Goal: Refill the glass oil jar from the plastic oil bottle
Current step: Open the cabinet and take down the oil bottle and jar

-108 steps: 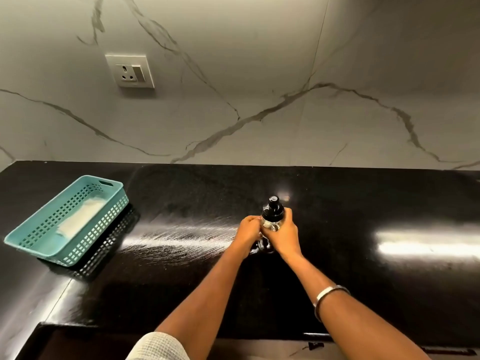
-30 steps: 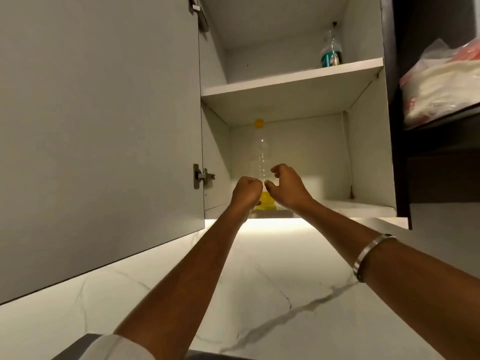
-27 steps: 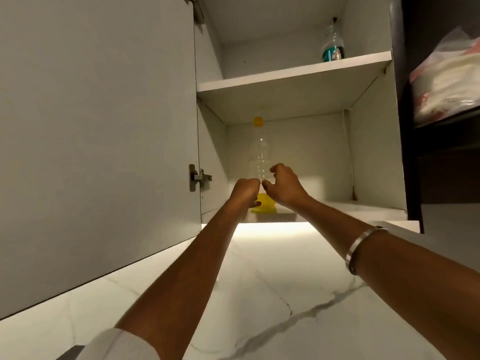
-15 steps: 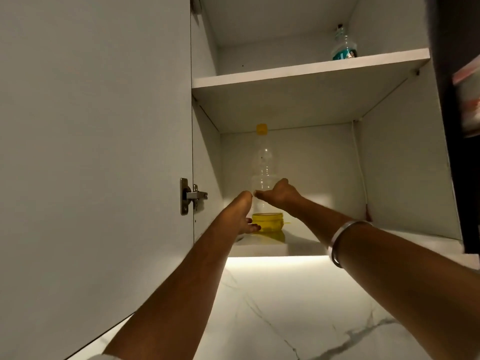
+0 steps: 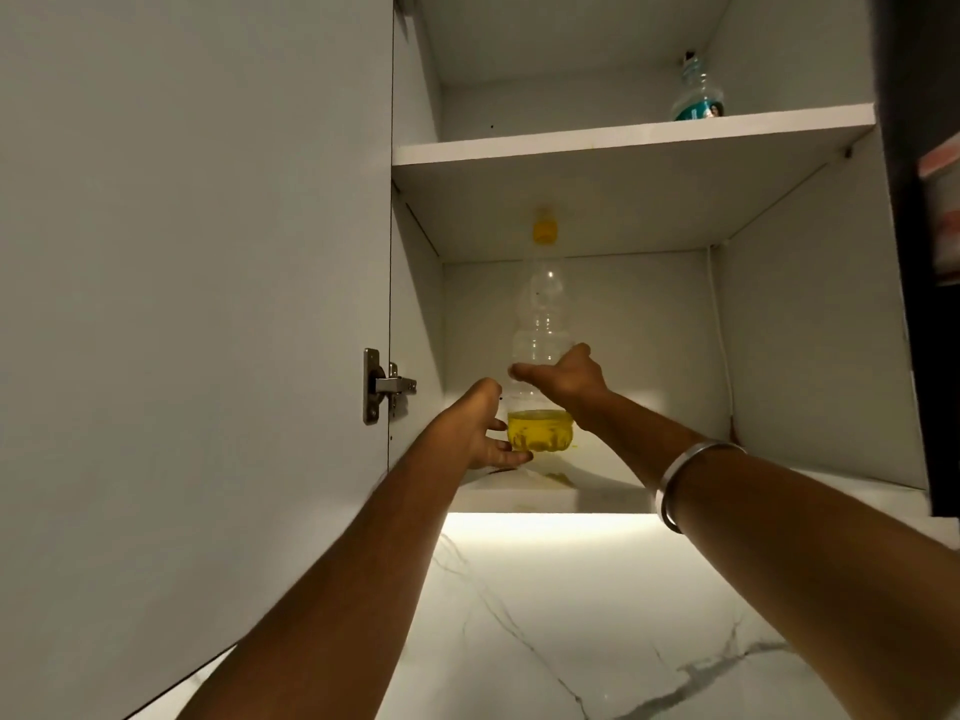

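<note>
Dim interior overall; main source is a warm strip light [image 5: 545, 519] under the cabinet, blown out to glare and washing the marble wall [image 5: 571, 641] below. Cabinet door [image 5: 182, 304] and forearms sit in shade, grainy. Wide-angle bend at edges; yellow bottle cap [image 5: 544, 232] smeared, right margin dark and blurred.

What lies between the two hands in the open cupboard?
In the head view, the plastic oil bottle stands between them: the left hand by its oil-filled base, the right hand against its clear middle.
</note>
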The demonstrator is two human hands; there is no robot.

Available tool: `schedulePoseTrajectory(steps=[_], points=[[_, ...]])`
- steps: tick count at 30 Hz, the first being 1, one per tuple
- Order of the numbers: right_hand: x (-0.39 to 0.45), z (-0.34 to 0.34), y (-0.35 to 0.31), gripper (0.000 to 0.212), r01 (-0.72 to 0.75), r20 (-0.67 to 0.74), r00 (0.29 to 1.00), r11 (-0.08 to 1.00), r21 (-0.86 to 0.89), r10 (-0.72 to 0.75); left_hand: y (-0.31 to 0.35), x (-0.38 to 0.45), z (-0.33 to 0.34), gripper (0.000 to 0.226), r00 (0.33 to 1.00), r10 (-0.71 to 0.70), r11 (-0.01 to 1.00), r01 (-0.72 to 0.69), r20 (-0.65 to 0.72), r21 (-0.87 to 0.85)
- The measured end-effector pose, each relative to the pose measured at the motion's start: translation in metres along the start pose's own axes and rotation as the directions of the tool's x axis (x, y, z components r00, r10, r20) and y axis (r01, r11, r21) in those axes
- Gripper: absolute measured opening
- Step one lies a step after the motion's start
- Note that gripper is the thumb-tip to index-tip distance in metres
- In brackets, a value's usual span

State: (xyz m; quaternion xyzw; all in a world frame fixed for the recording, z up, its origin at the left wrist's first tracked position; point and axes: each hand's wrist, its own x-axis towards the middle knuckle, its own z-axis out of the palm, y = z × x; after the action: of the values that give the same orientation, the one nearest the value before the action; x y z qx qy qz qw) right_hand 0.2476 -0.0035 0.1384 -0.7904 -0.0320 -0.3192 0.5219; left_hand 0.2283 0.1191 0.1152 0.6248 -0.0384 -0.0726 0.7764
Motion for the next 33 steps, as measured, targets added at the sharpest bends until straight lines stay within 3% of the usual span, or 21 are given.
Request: schedulePoseTrajectory(steps=[7,17,27,33], points=[[-0.036,-0.040,-0.028,0.088,0.058,0.049,0.997,0.998,0.027,-0.059,-0.005,-0.054,0.024,0.046,0.998,-0.008,0.984,0.018,0.057,-0.175],[-0.122,-0.112,-0.043,0.090,0.062,0.131,0.989,0.997,0.051,-0.068,-0.033,-0.170,0.061,0.047,0.998,-0.012,0.975,0.025,0.062,-0.222],[-0.240,-0.148,-0.017,0.089,0.081,0.263,0.961,0.996,0.044,-0.090,-0.123,-0.265,0.071,0.028,0.995,0.087,0.962,-0.098,-0.053,-0.255],[-0.295,-0.137,0.035,0.084,0.065,0.313,0.947,0.997,0.050,-0.077,-0.194,-0.283,0.053,0.025,0.993,-0.013,0.963,-0.019,-0.117,-0.269]])
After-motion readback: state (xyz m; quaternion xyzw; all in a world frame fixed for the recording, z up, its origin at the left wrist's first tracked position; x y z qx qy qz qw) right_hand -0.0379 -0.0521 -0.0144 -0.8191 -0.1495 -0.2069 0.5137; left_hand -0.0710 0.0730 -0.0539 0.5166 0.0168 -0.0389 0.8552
